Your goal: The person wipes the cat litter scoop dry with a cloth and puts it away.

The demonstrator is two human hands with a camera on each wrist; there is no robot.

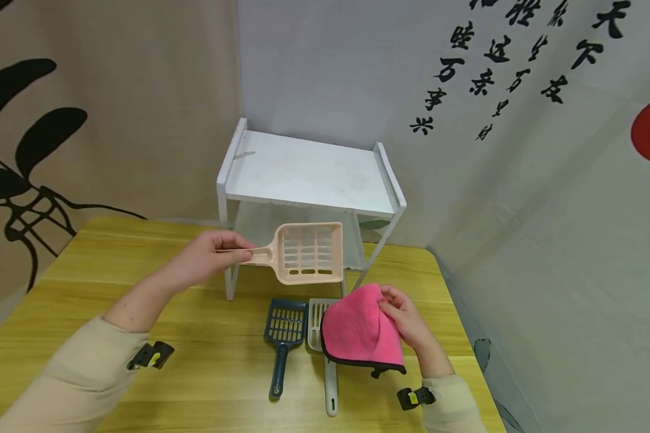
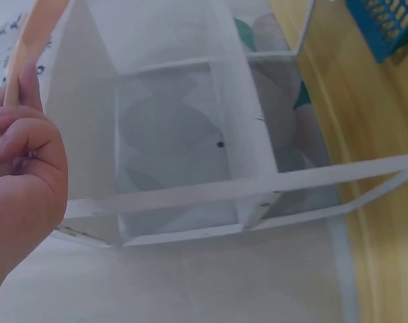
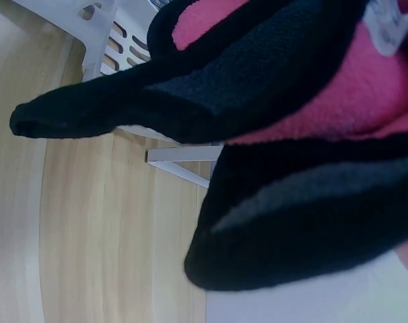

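Observation:
My left hand (image 1: 219, 255) grips the handle of a beige litter scoop (image 1: 310, 280), held up in front of the white shelf; the left wrist view shows the fingers (image 2: 32, 138) curled round it. My right hand (image 1: 406, 316) pinches a pink cloth (image 1: 357, 328) with a black edge, which hangs over the table. In the right wrist view the cloth (image 3: 352, 87) shows a dark grey side, and little of that hand is visible. Below lie a dark blue litter scoop (image 1: 281, 352) and a white litter scoop (image 1: 331, 385), the latter partly hidden by the cloth.
A white two-tier shelf (image 1: 314, 171) stands at the back of the yellow wood-grain table (image 1: 211, 373). Behind it hangs a pale curtain (image 1: 325, 72) with black characters. Dark leaf shapes (image 1: 49, 132) mark the backdrop at left.

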